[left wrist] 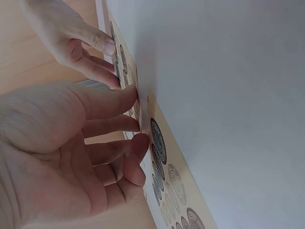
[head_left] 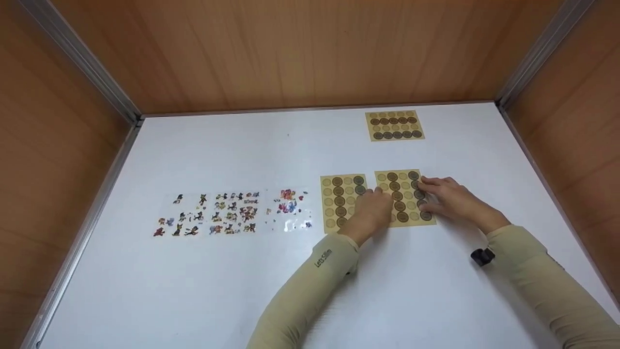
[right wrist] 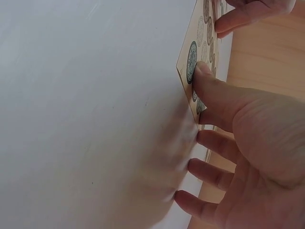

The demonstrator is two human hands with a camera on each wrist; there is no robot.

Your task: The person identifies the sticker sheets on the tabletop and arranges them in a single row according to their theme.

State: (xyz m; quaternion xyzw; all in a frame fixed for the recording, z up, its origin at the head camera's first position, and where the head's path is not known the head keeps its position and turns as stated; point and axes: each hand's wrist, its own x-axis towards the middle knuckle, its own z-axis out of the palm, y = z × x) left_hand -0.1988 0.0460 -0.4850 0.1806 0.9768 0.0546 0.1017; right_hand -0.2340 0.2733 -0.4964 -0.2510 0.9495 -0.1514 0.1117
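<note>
A tan sheet of round seal stickers [head_left: 399, 191] lies on the white table between both hands. The left hand [head_left: 374, 213], its fingers bent, grips this sheet at its left edge; in the left wrist view its thumb [left wrist: 126, 98] lies at the edge. At the opposite edge the right hand [head_left: 450, 196] touches the sheet with spread fingers. Its thumb [right wrist: 206, 76] rests on the sticker face in the right wrist view, and its other fingertips meet the tabletop. A second tan sticker sheet [head_left: 334, 201] lies just left, partly covered by the left hand.
Clear sheets of colourful cartoon stickers [head_left: 232, 213] lie in a row to the left. Another tan sticker sheet [head_left: 395, 127] is turned sideways near the back. Wooden panels [head_left: 310, 53] wall in the white table [head_left: 193, 291] at the back and sides.
</note>
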